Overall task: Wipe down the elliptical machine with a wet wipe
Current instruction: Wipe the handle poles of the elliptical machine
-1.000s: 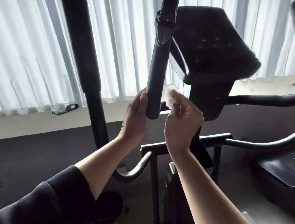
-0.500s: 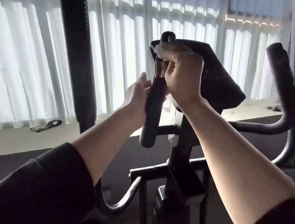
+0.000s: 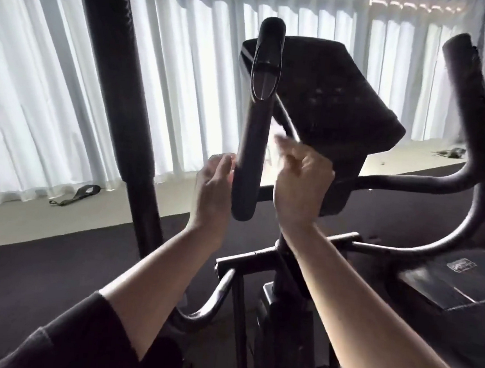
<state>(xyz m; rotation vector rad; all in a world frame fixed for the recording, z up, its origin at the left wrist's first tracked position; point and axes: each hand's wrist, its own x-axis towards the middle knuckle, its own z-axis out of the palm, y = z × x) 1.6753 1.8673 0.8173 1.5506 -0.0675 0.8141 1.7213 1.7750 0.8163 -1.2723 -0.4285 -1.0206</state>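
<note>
The black elliptical machine fills the view, with its dark console [image 3: 327, 103] at centre. An upright black handle grip [image 3: 255, 144] stands in front of the console. My left hand [image 3: 213, 190] lies flat against the grip's lower left side, fingers straight. My right hand [image 3: 303, 183] is just right of the grip at mid height and pinches a white wet wipe [image 3: 277, 144], which shows blurred between the fingers and the grip. Whether the wipe touches the grip I cannot tell.
A thick black moving arm [image 3: 118, 85] rises at the left. Another curved handlebar [image 3: 472, 121] stands at the right. White curtains [image 3: 32, 92] cover the window behind. A dark strap [image 3: 79, 194] lies on the pale floor. A black pedal or cover [image 3: 455, 284] sits at the lower right.
My right hand has slid down with the wipe from the top of the grip to its middle. The left hand stays on the grip's lower part.
</note>
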